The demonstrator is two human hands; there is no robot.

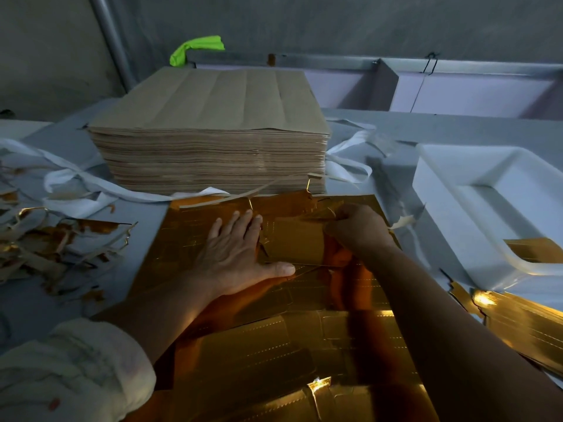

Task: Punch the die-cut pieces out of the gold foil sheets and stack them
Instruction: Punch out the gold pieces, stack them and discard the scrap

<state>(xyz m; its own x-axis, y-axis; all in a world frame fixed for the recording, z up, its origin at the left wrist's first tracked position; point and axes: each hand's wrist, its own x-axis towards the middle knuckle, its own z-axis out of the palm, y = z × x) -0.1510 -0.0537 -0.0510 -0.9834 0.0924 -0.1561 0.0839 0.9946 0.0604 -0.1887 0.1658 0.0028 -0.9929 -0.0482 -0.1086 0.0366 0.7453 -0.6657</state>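
Observation:
A gold foil sheet [195, 236] with die-cut lines lies flat on the table in front of me. My left hand [234, 254] presses flat on it, fingers straight and spread, thumb out to the right. A rectangular die-cut piece [294, 242] is lifting out of the sheet between my hands. My right hand [356, 226] has its fingers curled and pinches the far right corner of that piece. More gold foil [274, 354] lies nearer to me, under my forearms.
A tall stack of brown-backed sheets [210, 132] stands just behind the foil. Torn scrap strips [61, 242] pile up at the left. A white tray [475, 190] sits at the right with gold pieces [533, 249] in it. More gold pieces [524, 327] lie below it.

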